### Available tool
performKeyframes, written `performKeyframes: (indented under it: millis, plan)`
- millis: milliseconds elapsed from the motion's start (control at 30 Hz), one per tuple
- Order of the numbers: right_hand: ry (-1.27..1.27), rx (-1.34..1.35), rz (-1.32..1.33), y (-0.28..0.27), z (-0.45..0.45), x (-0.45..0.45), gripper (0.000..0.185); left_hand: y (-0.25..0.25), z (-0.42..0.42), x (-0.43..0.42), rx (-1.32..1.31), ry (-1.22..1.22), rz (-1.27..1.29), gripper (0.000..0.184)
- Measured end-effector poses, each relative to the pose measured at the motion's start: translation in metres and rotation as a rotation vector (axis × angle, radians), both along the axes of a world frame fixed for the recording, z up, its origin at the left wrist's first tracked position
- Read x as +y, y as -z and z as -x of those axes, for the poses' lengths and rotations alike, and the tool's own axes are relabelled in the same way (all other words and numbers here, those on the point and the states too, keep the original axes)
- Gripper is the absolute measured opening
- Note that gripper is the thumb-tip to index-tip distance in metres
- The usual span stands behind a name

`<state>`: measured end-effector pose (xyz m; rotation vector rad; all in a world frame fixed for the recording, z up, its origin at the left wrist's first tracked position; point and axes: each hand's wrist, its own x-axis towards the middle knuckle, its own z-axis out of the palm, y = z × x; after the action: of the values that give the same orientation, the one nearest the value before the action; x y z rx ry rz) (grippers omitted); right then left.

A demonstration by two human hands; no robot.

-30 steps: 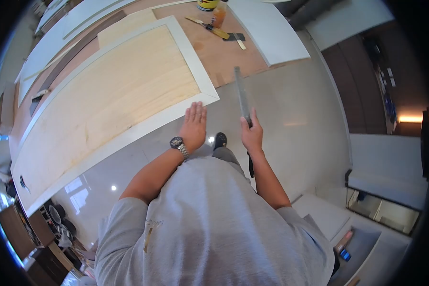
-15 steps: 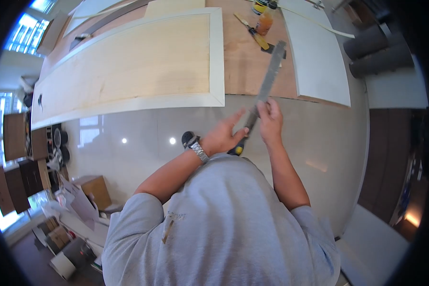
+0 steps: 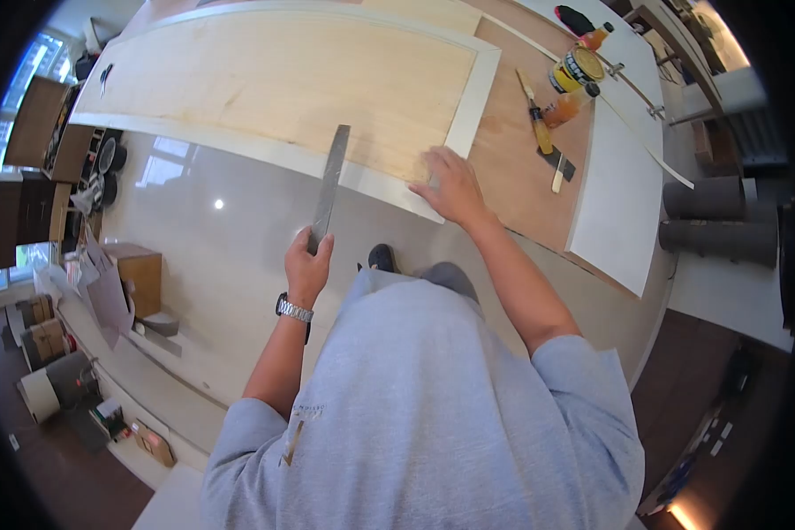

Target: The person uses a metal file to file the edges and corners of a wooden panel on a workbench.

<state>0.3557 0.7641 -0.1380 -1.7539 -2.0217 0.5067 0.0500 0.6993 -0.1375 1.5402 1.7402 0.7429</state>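
My left hand [image 3: 308,269] grips a long grey flat file [image 3: 333,172], its blade pointing forward with the tip over the edge of the wooden panel [image 3: 291,75]. A metal-band watch [image 3: 294,309] is on that wrist. The panel has a pale wood centre and a white border [image 3: 375,186]. My right hand [image 3: 455,185] rests at the panel's near right corner, fingers extended and slightly blurred, holding nothing. The file's handle is mostly hidden by my left hand.
Right of the panel lie a brush [image 3: 536,115], a dark scraper-like piece [image 3: 556,163], a yellow-black can [image 3: 577,69] and an orange bottle [image 3: 567,106]. A white board [image 3: 623,212] lies along the right. Grey rolls [image 3: 720,237] stand beyond it. A brown box [image 3: 138,276] is at left.
The file has moved left, from both hands into my left hand alone. My right hand has let go of it and moved onto the panel's corner. The view has turned.
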Motion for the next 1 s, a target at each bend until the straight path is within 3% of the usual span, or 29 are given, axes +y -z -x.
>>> performKeyframes:
  millis: [167, 333, 467, 667, 1000]
  plan:
    - [-0.161, -0.235, 0.171, 0.002, 0.032, 0.028, 0.099, 0.023, 0.006, -0.047, -0.03, -0.149, 0.005, 0.042]
    - [-0.342, -0.274, 0.199, -0.004, 0.007, 0.034, 0.113, 0.022, -0.031, -0.078, -0.142, -0.231, 0.129, 0.042]
    - [-0.494, -0.332, 0.246, -0.012, -0.031, 0.027, 0.119, 0.047, -0.068, -0.095, -0.128, -0.253, -0.054, 0.049]
    - [-0.215, -0.395, 0.238, -0.006, -0.096, 0.077, 0.117, 0.024, -0.115, -0.093, -0.08, -0.226, -0.07, 0.053]
    - [-0.181, -0.484, 0.351, -0.008, -0.111, 0.114, 0.099, 0.015, -0.159, -0.041, 0.244, 0.079, -0.003, 0.05]
